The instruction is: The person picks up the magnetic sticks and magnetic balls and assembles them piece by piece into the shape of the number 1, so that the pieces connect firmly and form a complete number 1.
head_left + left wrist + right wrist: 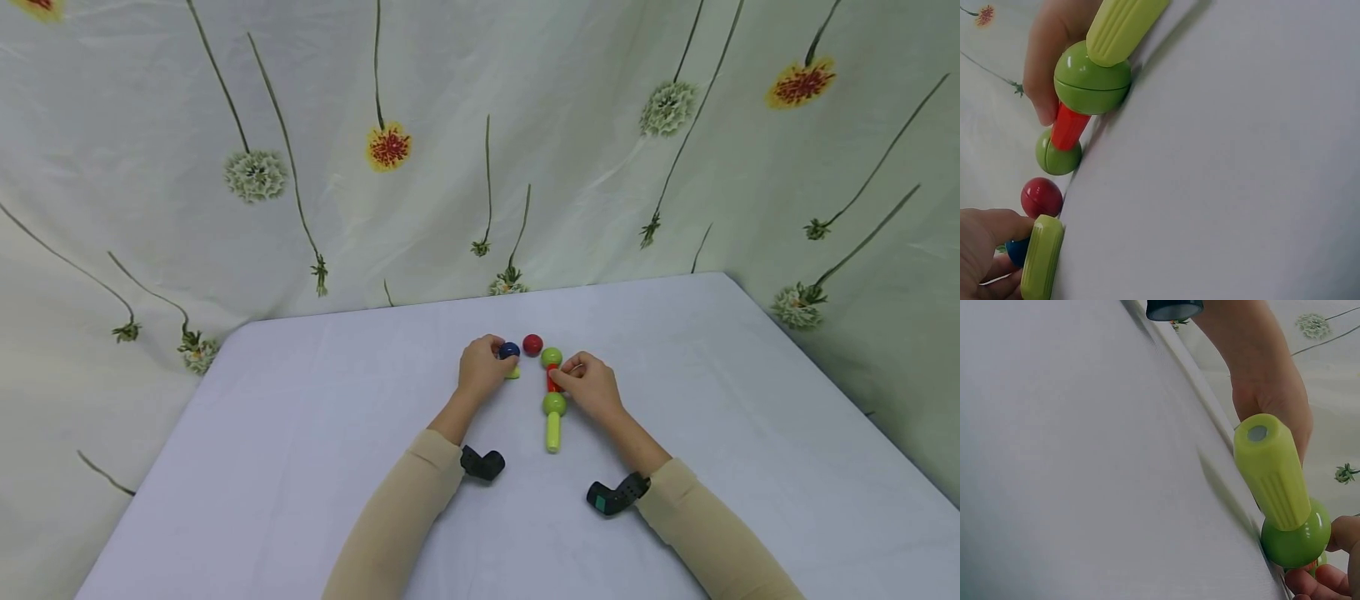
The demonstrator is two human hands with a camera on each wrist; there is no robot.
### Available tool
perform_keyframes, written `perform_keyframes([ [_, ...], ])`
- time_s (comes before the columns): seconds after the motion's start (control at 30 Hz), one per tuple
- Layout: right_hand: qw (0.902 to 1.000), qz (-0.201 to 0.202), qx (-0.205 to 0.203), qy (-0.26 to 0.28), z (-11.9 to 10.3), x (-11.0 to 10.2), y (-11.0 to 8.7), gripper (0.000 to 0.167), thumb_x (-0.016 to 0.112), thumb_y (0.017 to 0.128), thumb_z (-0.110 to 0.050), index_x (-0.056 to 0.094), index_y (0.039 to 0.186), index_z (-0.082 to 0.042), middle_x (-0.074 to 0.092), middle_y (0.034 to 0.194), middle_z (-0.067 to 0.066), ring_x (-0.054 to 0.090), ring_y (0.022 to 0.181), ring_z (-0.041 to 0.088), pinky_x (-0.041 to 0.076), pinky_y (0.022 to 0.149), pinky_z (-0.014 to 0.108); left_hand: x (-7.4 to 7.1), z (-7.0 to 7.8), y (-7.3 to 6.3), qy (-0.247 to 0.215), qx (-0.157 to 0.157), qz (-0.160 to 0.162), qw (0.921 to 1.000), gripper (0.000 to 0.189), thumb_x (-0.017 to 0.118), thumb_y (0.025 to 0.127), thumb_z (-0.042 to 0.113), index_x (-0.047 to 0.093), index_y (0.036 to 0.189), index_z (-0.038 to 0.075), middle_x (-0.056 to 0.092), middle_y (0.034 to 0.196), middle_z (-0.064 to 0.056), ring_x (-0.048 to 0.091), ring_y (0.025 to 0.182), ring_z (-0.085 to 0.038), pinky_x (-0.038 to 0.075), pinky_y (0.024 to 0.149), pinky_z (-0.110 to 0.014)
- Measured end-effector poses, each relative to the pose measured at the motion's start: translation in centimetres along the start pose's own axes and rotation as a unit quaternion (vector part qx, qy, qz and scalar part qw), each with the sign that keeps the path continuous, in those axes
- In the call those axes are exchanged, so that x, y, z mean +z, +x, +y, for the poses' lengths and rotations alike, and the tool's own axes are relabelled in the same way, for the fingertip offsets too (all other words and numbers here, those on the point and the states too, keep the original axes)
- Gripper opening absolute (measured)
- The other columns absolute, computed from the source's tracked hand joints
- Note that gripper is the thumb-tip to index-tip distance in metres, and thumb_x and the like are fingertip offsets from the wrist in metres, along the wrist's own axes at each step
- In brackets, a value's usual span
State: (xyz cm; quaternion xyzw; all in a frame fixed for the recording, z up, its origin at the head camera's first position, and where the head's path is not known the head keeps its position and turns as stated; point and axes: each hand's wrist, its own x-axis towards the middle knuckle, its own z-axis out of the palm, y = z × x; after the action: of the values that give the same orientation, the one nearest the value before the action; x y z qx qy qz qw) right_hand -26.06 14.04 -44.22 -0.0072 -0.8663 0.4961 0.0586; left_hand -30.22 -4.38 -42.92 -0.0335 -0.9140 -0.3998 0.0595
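Note:
My left hand (482, 367) holds a dark blue ball (509, 350) between thumb and fingers. Right by this hand lies a loose yellow-green ribbed stick (1042, 259). My right hand (594, 386) pinches a short red stick (553, 379), which sits between two green balls. The far green ball (551, 357) is at one end of the red stick, and the near green ball (554, 404) is at the other. From the near ball a yellow-green stick (552, 433) points toward me. A red ball (532, 344) rests on the table between the hands.
A white cloth covers the table (337, 433). Behind it hangs a pale curtain (585, 100) printed with flowers. Each wrist wears a black camera, the left camera (482, 464) and the right camera (617, 495), both low over the cloth.

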Motion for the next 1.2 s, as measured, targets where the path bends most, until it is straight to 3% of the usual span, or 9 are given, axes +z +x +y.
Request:
perform_keyframes([
  [0.3, 1.0000, 0.003, 0.002, 0.000, 0.0, 0.1, 0.0, 0.022, 0.073, 0.087, -0.020, 0.060, 0.089, -0.002, 0.063, 0.069, 0.005, 0.055, 0.063, 0.015, 0.040, 0.057, 0.027, 0.0, -0.6, 0.0, -0.028, 0.007, 0.039, 0.9988, 0.035, 0.075, 0.084, 0.019, 0.066, 0.109, -0.003, 0.065, 0.096, -0.013, 0.059, 0.091, -0.025, 0.049, 0.083, -0.039],
  [0.53, 1.0000, 0.002, 0.000, -0.002, 0.0, 0.1, 0.1, 0.022, 0.072, 0.086, -0.021, 0.060, 0.088, -0.002, 0.062, 0.069, 0.005, 0.054, 0.062, 0.015, 0.040, 0.056, 0.026, -0.7, -0.7, -1.0, -0.038, 0.013, 0.055, 0.9977, 0.034, 0.076, 0.083, 0.020, 0.067, 0.107, -0.002, 0.064, 0.095, -0.012, 0.058, 0.090, -0.024, 0.049, 0.081, -0.038],
  [0.8, 1.0000, 0.002, 0.001, -0.008, 0.1, 0.1, 0.1, 0.023, 0.071, 0.087, -0.022, 0.060, 0.089, -0.002, 0.063, 0.071, 0.005, 0.054, 0.064, 0.016, 0.040, 0.056, 0.026, -1.6, -0.6, -2.9, -0.043, 0.036, 0.045, 0.9974, 0.032, 0.077, 0.082, 0.020, 0.068, 0.104, -0.002, 0.064, 0.092, -0.011, 0.058, 0.087, -0.023, 0.048, 0.079, -0.037],
  [1.2, 1.0000, 0.004, 0.003, -0.004, 0.0, 0.1, -0.1, 0.023, 0.072, 0.087, -0.022, 0.060, 0.090, -0.003, 0.064, 0.072, 0.005, 0.056, 0.065, 0.015, 0.040, 0.057, 0.026, -2.4, -0.4, -5.5, -0.064, 0.038, 0.011, 0.9972, 0.032, 0.078, 0.081, 0.022, 0.068, 0.103, 0.001, 0.063, 0.089, -0.006, 0.057, 0.084, -0.019, 0.048, 0.076, -0.034],
])
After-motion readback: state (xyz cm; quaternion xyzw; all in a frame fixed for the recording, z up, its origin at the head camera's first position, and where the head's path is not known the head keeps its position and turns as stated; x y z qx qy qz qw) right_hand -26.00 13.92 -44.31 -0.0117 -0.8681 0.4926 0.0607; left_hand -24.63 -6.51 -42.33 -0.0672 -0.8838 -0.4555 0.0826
